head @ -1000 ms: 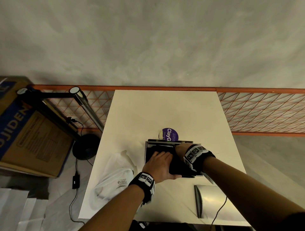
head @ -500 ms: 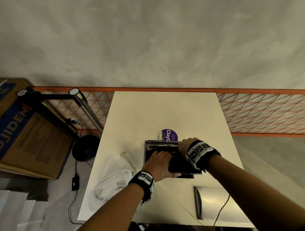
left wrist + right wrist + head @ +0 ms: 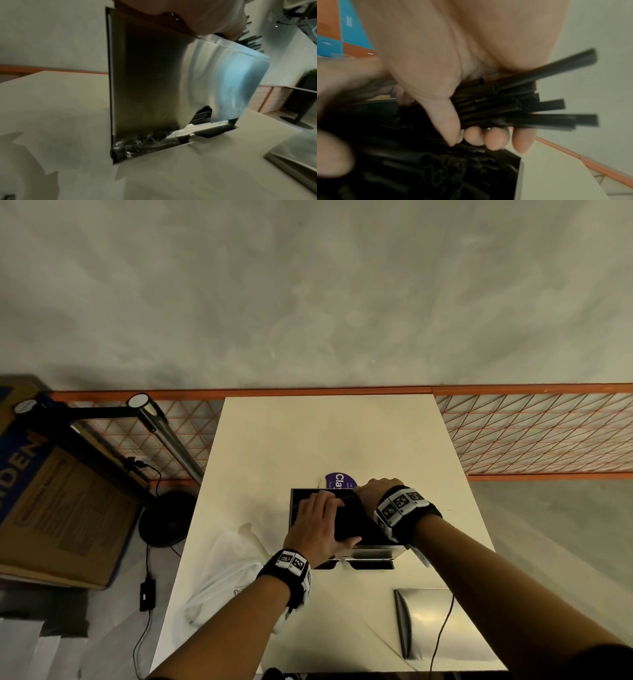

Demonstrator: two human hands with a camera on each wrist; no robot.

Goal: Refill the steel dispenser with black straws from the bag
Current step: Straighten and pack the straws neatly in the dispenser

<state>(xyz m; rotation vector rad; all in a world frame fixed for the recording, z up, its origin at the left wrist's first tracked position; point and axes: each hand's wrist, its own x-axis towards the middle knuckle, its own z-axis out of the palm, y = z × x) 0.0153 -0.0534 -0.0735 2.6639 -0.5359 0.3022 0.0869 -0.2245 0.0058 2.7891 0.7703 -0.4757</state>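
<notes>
- Black straws sit bunched in the right hand, thumb and fingertips wrapped round the bundle in the right wrist view, their cut ends poking out unevenly past the fingers.
- More straws lie heaped below that hand inside the open top of the dispenser, a dark mass that the blur leaves hard to separate.
- The dispenser stands upright near the middle of the cream table; the left wrist view shows its brushed steel side and, at the base, a tray slot with a white-and-black piece and crumpled clear wrap.
- The left hand lies over the dispenser's open top, fingers fairly straight and reaching across the straws, thumb along the near edge; the views do not show it gripping anything.
- Both hands meet over the dispenser, the right at its far right corner, the left at its near left.
- A white plastic bag lies slack on the table just left of the dispenser, beside the left wrist.
- A flat steel lid rests on the table near the front right corner, apart from the dispenser, with a thin black cable running across it.
- A purple round label peeks out behind the dispenser.
- Off the table to the left stand a cardboard box and a black lamp stand.
</notes>
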